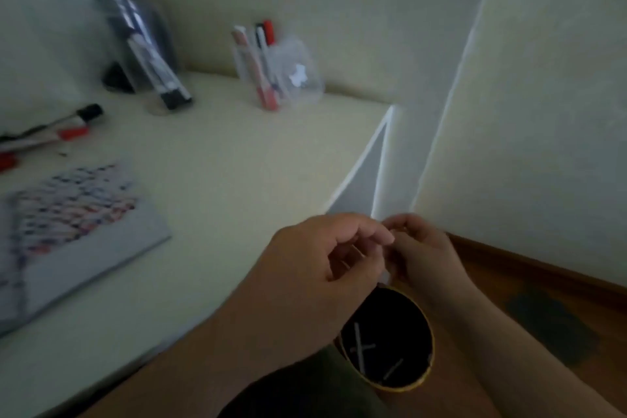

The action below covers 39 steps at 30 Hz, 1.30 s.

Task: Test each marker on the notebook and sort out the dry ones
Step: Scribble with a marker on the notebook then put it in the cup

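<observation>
My left hand and my right hand meet fingertip to fingertip just off the desk's right edge, above a round bin with a yellow rim and dark inside. Both hands have curled fingers around a white marker, of which only a small blurred piece shows between them. Several white markers lie at the bottom of the bin. The notebook, covered in coloured test strokes, lies on the desk at the left.
A clear cup with red and black markers stands at the back of the cream desk. Another clear holder with markers leans at the back left. Loose markers lie at the left edge. Wooden floor lies to the right.
</observation>
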{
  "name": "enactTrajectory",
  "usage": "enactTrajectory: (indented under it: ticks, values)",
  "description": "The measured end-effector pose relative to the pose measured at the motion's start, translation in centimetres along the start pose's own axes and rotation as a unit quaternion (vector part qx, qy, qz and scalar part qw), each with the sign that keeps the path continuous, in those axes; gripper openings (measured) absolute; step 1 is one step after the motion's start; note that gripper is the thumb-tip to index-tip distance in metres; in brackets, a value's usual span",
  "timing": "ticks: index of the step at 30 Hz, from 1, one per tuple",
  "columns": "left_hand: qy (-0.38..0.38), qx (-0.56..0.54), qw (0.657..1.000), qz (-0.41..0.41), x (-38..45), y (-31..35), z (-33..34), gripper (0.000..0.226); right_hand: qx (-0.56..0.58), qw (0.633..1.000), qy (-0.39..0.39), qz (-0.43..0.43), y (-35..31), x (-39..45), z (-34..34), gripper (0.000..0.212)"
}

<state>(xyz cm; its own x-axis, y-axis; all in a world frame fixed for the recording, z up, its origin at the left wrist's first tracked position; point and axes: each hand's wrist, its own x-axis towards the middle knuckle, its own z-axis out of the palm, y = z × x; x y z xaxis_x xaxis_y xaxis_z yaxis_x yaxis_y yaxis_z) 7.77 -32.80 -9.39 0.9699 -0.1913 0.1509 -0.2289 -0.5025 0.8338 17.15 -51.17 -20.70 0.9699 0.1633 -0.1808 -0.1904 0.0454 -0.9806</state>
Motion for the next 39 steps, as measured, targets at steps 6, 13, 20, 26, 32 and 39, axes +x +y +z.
enactTrajectory:
  ticks: [6,13,20,26,32,39]
  values:
    - [0.139,0.09,0.986,-0.005,-3.2,0.0,-12.2,0.021,-0.04,0.962,-0.153,-0.221,-11.5,-1.9,13.5,0.015]
    - [0.125,0.301,0.917,-0.231,-7.6,-9.6,-25.3,0.02,-0.227,0.905,-0.242,-0.266,-12.7,1.6,30.1,0.015]
    - [0.162,0.368,0.876,-0.266,-9.2,-15.0,-28.4,0.027,-0.368,0.821,-0.297,-0.32,-12.7,5.2,43.5,0.017]
    - [0.194,0.321,0.89,-0.259,-9.6,-16.4,-29.2,0.03,-0.456,0.747,-0.358,-0.324,-13.2,7.2,51.2,0.027]
    - [0.204,0.334,0.887,-0.246,-9.4,-17.1,-29.7,0.031,-0.569,0.64,-0.413,-0.311,-12.4,8.3,54.9,0.033]
    - [0.207,0.329,0.891,-0.236,-9.7,-16.6,-29.9,0.027,-0.507,0.702,-0.374,-0.332,-14.5,8.9,48.5,0.007]
